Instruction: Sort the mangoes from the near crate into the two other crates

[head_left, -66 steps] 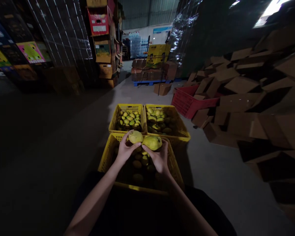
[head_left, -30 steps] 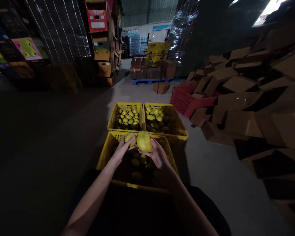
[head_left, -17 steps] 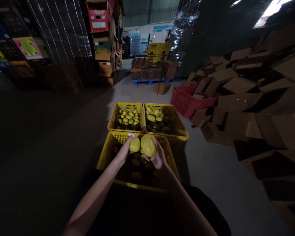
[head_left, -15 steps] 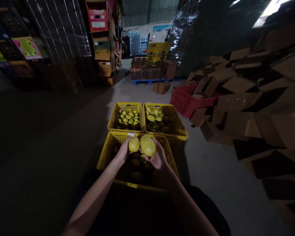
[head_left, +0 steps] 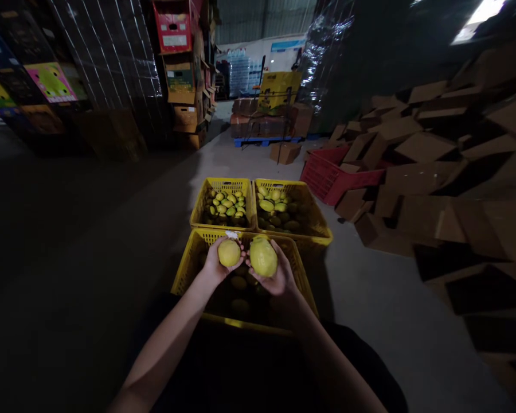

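Note:
My left hand [head_left: 215, 265] is wrapped round a yellow, rounded lemon [head_left: 229, 253]. In my right hand [head_left: 281, 275] lies a larger, longer yellow-green lemon [head_left: 264, 258], with the fingers curled about its side and underside. Both hands are close together above the near yellow crate [head_left: 184, 269], and the two lemons are a little apart. Inside that crate more fruit [head_left: 239, 306] shows dimly in shadow between my forearms. Part of the crate is hidden by my hands and arms.
Two yellow crates stand just beyond: a left one [head_left: 193, 215] and a right one [head_left: 322, 232], both holding several yellow-green fruits. A red crate [head_left: 324, 178] and a heap of cardboard boxes [head_left: 430, 212] lie to the right. Farther back is a loaded blue pallet [head_left: 258, 140].
My hands have drawn slightly apart, opening a gap between the lemons. The left lemon has turned in my fingers and moved left; the right one has turned too. The view has shifted slightly.

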`<state>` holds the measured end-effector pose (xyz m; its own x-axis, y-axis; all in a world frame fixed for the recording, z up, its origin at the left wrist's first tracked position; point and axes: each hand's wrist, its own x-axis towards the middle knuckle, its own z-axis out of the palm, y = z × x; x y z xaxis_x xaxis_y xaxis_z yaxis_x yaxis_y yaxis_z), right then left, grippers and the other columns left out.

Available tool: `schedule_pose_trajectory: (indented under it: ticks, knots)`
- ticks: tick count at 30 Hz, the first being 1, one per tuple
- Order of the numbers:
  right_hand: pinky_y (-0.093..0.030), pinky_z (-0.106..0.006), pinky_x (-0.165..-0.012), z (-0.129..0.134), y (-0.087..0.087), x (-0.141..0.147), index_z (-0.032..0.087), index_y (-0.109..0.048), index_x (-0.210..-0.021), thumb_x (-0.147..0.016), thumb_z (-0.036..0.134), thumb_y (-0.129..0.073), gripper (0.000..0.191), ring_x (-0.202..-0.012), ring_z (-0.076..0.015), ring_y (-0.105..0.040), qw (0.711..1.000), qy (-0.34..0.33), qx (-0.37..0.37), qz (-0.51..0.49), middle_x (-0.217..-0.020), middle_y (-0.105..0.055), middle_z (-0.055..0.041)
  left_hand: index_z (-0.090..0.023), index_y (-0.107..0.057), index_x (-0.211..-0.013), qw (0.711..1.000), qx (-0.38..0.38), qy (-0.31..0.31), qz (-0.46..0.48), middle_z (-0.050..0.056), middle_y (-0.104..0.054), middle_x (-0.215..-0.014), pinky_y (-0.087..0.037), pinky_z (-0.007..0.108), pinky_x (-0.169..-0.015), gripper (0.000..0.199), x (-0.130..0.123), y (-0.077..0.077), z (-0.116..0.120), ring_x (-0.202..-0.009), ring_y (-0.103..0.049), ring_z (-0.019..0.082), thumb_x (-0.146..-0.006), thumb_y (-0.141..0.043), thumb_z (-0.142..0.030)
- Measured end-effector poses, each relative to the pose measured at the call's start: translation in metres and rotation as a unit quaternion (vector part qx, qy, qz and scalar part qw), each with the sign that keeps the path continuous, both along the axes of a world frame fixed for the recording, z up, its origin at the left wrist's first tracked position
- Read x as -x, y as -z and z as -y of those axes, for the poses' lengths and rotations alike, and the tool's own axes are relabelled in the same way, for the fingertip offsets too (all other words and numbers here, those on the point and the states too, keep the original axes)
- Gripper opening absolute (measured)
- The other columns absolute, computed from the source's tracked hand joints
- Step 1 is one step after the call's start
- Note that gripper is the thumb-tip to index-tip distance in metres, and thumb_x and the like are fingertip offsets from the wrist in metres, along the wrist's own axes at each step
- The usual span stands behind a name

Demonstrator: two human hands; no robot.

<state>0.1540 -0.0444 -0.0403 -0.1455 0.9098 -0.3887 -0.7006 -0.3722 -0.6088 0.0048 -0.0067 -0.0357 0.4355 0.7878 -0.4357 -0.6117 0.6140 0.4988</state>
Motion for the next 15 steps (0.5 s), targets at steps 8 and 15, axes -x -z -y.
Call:
schedule_pose_trajectory:
  ticks: [8,15]
  knots:
    - [-0.051,-0.035,-0.055,0.008,-0.008,0.003,0.020,-0.065,-0.079,-0.072,0.062,-0.046,0.047,-0.068,-0.0244,-0.065,0.983,-0.006,-0.157,0.096,-0.072,-0.067,-0.0080,-0.012,-0.061,-0.057,0.973,-0.220,0.049,-0.049,0.008,-0.059,-0.059,-0.044,0.028,-0.052,0.029,0.003,-0.006,0.011,-0.053,-0.055,0.016,-0.070,-0.056,-0.037]
    - [-0.045,-0.032,-0.042,0.027,-0.018,0.001,0.020,-0.063,-0.061,-0.063,0.062,-0.048,0.045,-0.065,-0.0267,-0.064,0.950,-0.004,-0.249,0.186,-0.067,-0.065,-0.0088,-0.012,-0.062,-0.049,0.932,-0.337,0.112,-0.070,0.009,-0.056,-0.052,-0.041,0.031,-0.051,0.034,0.006,-0.022,0.022,-0.048,-0.055,0.018,-0.067,-0.055,-0.040]
